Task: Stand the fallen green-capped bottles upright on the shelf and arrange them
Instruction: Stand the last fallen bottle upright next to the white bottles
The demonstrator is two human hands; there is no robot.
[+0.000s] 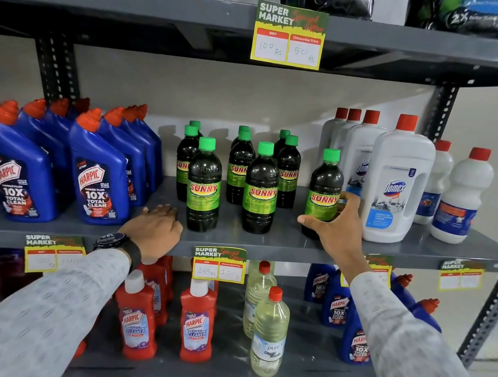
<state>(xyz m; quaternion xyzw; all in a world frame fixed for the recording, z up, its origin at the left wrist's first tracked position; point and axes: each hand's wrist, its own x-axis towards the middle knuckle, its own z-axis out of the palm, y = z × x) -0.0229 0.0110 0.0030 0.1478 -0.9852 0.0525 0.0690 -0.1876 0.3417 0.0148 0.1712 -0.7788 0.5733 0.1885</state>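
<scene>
Several dark green-capped bottles with green Sunny labels stand upright on the grey middle shelf (265, 243). None lies on its side. My right hand (337, 231) is wrapped around the lower part of the rightmost green-capped bottle (325, 190), which stands upright near the front edge. Two more stand at the front: the left front bottle (204, 186) and the centre front bottle (260, 190). The others stand in rows behind them (239, 167). My left hand (156, 227) rests flat on the shelf edge, just left of the left front bottle, holding nothing.
Blue Harpic bottles (97, 177) crowd the shelf's left. White red-capped Domex bottles (396, 185) stand close on the right of the held bottle. Price tags (218, 263) hang from the shelf edge. Red Harpic bottles (197, 323) and clear bottles fill the shelf below.
</scene>
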